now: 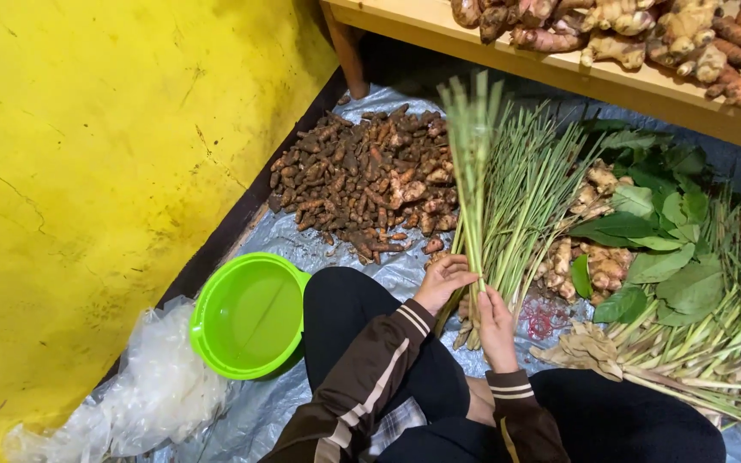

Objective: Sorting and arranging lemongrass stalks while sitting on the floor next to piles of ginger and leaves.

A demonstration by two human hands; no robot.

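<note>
My left hand (444, 279) and my right hand (496, 327) both grip the lower stalks of a bundle of lemongrass (478, 163), held upright between my knees. The left hand is higher on the stalks, the right hand lower near the root ends. More lemongrass stalks (533, 197) fan out just behind the bundle. Both arms wear brown sleeves with pale stripes.
A pile of small brown rhizomes (362, 180) lies on a grey plastic sheet (302, 240). A green plastic bowl (246, 315) and clear bags (156, 386) sit at left beside a yellow wall. Green leaves (662, 231), ginger (598, 261), and more lemongrass (722, 343) lie right. A wooden shelf (559, 73) holds ginger.
</note>
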